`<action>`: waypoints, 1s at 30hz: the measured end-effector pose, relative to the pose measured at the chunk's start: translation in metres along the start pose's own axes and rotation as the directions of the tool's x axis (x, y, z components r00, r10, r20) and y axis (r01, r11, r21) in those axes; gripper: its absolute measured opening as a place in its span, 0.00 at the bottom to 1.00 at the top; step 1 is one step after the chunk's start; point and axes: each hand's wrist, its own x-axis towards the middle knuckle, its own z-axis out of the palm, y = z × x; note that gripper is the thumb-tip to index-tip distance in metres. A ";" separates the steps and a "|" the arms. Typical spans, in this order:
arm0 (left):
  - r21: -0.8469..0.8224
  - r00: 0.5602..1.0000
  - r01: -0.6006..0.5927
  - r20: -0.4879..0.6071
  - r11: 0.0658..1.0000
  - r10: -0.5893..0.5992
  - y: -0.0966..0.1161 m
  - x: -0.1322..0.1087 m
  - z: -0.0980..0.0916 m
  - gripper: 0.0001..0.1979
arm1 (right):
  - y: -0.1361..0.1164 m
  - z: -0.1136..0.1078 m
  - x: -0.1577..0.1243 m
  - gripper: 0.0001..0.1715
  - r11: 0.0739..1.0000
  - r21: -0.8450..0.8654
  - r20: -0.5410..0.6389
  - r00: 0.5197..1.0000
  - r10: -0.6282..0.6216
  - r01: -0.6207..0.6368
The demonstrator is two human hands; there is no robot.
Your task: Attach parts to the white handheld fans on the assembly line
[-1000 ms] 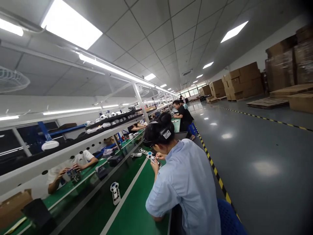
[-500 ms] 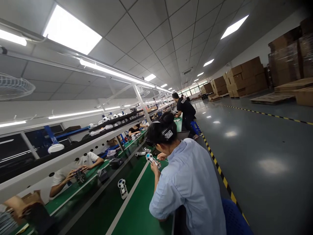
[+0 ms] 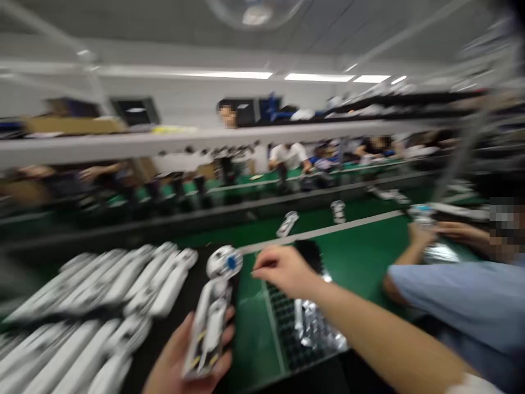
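Observation:
My left hand [image 3: 178,347] is closed around a long white plastic housing [image 3: 211,317] with a round head and a blue disc on it. The housing stands tilted, round end up, its open inner side facing me. To the right of that head is my right hand [image 3: 287,269], thumb and fingertips pinched together, apart from the housing. Whatever the pinch holds is too small and blurred to name. Below my right forearm lies a black pocketed tray [image 3: 283,323] with shiny silver pieces [image 3: 314,328] on it.
Rows of similar white housings [image 3: 135,279] lie on a black surface at left. Two more white pieces [image 3: 288,224] rest on the green belt beyond. A co-worker in a light blue shirt [image 3: 459,295] sits close at right, holding a part. A shelf [image 3: 229,134] crosses behind.
The view has swung left and down, from the co-worker and aisle to the bench. Both my hands have come into view, the left one holding a white housing.

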 end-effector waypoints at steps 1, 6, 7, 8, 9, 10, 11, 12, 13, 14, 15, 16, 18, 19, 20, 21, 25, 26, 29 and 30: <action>-0.067 0.995 0.082 -0.047 0.994 -0.085 -0.002 -0.022 -0.017 0.24 | -0.004 0.005 -0.005 0.03 0.990 0.143 -0.023 0.999 0.023 -0.019; -0.250 0.953 0.302 0.068 0.920 -0.294 -0.003 -0.056 -0.028 0.23 | -0.032 -0.003 -0.028 0.11 0.978 0.206 0.207 0.976 -0.064 0.021; -0.218 0.954 0.300 0.070 0.929 -0.292 -0.003 -0.055 -0.025 0.22 | -0.037 -0.004 -0.031 0.12 0.984 0.171 0.231 0.970 -0.082 0.043; -0.191 0.955 0.295 0.072 0.936 -0.286 -0.004 -0.054 -0.023 0.21 | -0.041 -0.003 -0.033 0.12 0.989 0.137 0.247 0.965 -0.089 0.056; -0.173 0.957 0.289 0.076 0.942 -0.279 -0.004 -0.053 -0.021 0.20 | -0.044 -0.001 -0.033 0.12 0.992 0.108 0.258 0.962 -0.088 0.061; -0.167 0.959 0.283 0.084 0.945 -0.272 -0.004 -0.052 -0.020 0.20 | -0.045 0.001 -0.033 0.11 0.995 0.082 0.265 0.961 -0.083 0.063; -0.170 0.960 0.276 0.097 0.946 -0.263 -0.005 -0.052 -0.020 0.21 | -0.045 0.002 -0.033 0.10 0.996 0.059 0.273 0.959 -0.075 0.061; -0.175 0.961 0.271 0.106 0.947 -0.256 -0.005 -0.053 -0.020 0.22 | -0.045 0.004 -0.032 0.09 0.998 0.036 0.280 0.958 -0.067 0.059; -0.175 0.962 0.266 0.107 0.948 -0.250 -0.005 -0.053 -0.020 0.23 | -0.045 0.005 -0.032 0.09 0.998 0.018 0.281 0.957 -0.065 0.062; -0.165 0.963 0.263 0.097 0.950 -0.250 -0.005 -0.054 -0.020 0.24 | -0.044 0.007 -0.032 0.08 0.998 0.001 0.282 0.957 -0.065 0.067; -0.146 0.965 0.260 0.074 0.955 -0.251 -0.005 -0.055 -0.019 0.24 | -0.043 0.008 -0.033 0.08 0.997 -0.012 0.286 0.956 -0.068 0.074; -0.120 0.967 0.253 0.042 0.960 -0.250 -0.005 -0.056 -0.018 0.25 | -0.043 0.009 -0.033 0.08 0.996 -0.024 0.294 0.953 -0.070 0.081; -0.049 0.970 0.237 -0.038 0.970 -0.239 -0.006 -0.056 -0.015 0.27 | -0.042 0.012 -0.034 0.09 0.995 -0.041 0.311 0.947 -0.078 0.095; -0.014 0.971 0.228 -0.073 0.973 -0.229 -0.006 -0.057 -0.014 0.28 | -0.042 0.014 -0.035 0.09 0.994 -0.043 0.319 0.944 -0.082 0.101; 0.018 0.970 0.224 -0.100 0.975 -0.221 -0.007 -0.057 -0.013 0.29 | -0.042 0.015 -0.035 0.10 0.994 -0.044 0.324 0.942 -0.085 0.105; 0.042 0.970 0.219 -0.118 0.975 -0.213 -0.008 -0.057 -0.011 0.29 | -0.042 0.016 -0.035 0.09 0.993 -0.042 0.328 0.940 -0.090 0.110; 0.073 0.973 0.195 -0.140 0.978 -0.183 -0.013 -0.060 -0.011 0.26 | -0.042 0.019 -0.035 0.10 0.990 -0.035 0.334 0.935 -0.120 0.139; 0.076 0.974 0.189 -0.144 0.979 -0.177 -0.014 -0.060 -0.011 0.26 | -0.041 0.019 -0.035 0.10 0.989 -0.032 0.334 0.934 -0.128 0.147; 0.093 0.972 0.189 -0.156 0.977 -0.173 -0.015 -0.062 -0.011 0.27 | -0.040 0.020 -0.035 0.09 0.986 -0.025 0.341 0.928 -0.148 0.166; 0.099 0.971 0.194 -0.159 0.976 -0.177 -0.015 -0.062 -0.011 0.27 | -0.039 0.021 -0.035 0.09 0.985 -0.026 0.344 0.926 -0.153 0.172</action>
